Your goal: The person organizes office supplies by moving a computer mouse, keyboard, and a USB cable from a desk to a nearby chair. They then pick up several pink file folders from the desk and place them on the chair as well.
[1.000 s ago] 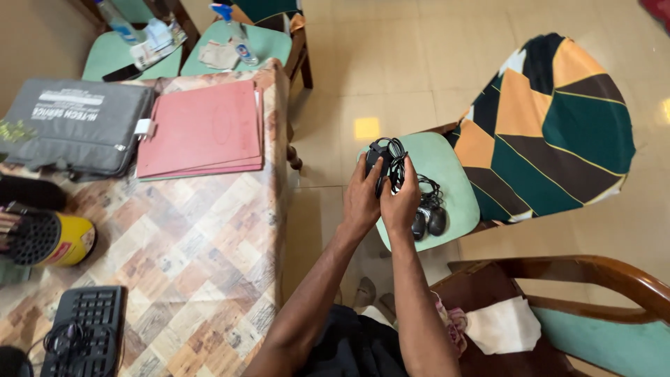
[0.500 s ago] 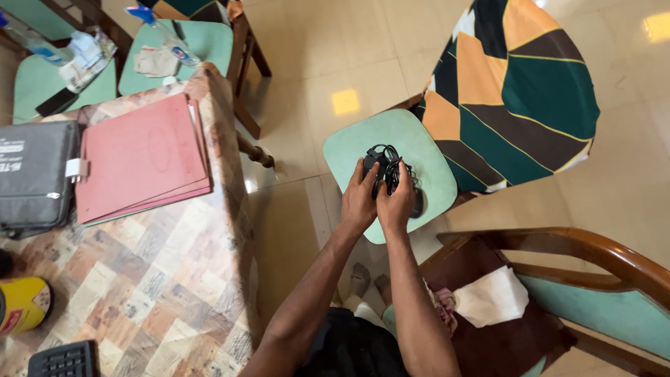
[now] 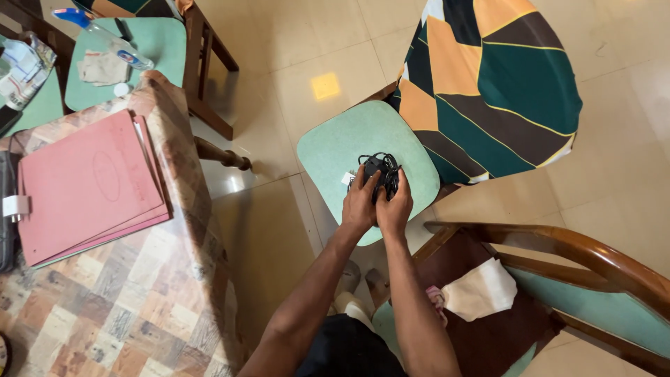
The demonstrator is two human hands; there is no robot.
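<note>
I've got both hands out in front of me over the green chair seat point(image 3: 328, 150), and they meet on a black bundle of coiled cable point(image 3: 379, 171). The left hand point(image 3: 361, 204) cups the bundle's left side, fingers curled up and around it. The right hand point(image 3: 395, 204) presses in from the right, thumb along the near edge. So both are closed on the same thing, pinching it between them, neither one nearer than the other.

The bundle sits just above the far right part of the seat; whether it touches the seat I can't tell. From the grip it lies straight ahead, on the far side of my knuckles. Its long axis runs near to far, along the line of my forearms, with the loops pointing away from me. A small white tag shows at its left edge.

Far right, a patterned cloth point(image 3: 492, 84) drapes the chair back. Left, pink folders point(image 3: 87, 185) lie on the table point(image 3: 132, 314). Near right, a wooden chair point(image 3: 600, 262) holds a white cloth point(image 3: 478, 290).
</note>
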